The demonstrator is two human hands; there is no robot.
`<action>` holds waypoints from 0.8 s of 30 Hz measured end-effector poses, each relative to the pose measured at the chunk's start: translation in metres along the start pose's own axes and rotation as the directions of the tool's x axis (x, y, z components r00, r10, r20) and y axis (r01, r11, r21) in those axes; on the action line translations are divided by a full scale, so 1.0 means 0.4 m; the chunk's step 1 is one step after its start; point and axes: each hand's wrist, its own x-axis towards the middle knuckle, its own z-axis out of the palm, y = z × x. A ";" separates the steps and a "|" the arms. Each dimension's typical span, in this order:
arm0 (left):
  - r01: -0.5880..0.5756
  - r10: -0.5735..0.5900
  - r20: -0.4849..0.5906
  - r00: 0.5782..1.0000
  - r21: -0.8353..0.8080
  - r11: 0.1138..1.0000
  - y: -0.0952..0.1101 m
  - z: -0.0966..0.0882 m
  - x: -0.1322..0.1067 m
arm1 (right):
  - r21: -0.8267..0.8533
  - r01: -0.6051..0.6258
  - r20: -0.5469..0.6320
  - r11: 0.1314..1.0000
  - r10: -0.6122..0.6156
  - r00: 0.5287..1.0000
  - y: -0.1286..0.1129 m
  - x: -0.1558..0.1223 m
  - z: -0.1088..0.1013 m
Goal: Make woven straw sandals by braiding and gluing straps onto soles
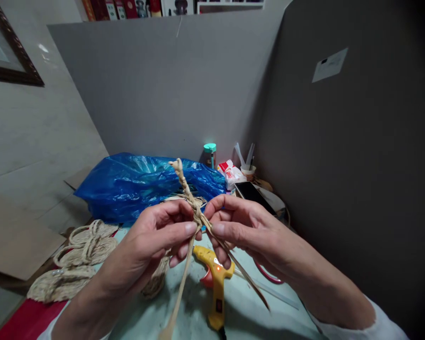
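Note:
Both hands meet over the table and pinch a tan straw braid that rises from my fingers and ends in a small knot. My left hand grips the braid from the left with thumb and fingers closed. My right hand pinches it from the right. Two loose straw strands hang down from the pinch, one straight down, one slanting right. Under the hands lies a yellow glue gun with a lit orange light.
A blue plastic bag lies behind the hands. Coils of braided straw rope lie at the left. A dark phone, a teal-capped bottle, a cup of sticks and a red-white packet sit by the grey partition.

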 end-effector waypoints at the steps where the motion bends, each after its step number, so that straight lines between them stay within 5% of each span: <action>1: -0.002 0.002 0.003 1.000 0.013 1.000 0.000 -0.001 0.000 | 0.007 -0.007 0.014 1.000 0.007 1.000 -0.001 -0.002 0.000; 16: -0.129 0.134 -0.029 0.991 0.147 0.981 -0.020 -0.010 0.016 | -0.285 -0.044 -0.111 0.958 0.012 0.994 0.020 0.010 0.023; 24: -0.064 0.063 0.014 0.998 0.103 0.993 -0.014 -0.007 0.022 | -0.307 0.019 -0.063 0.952 -0.041 0.997 0.012 0.007 0.013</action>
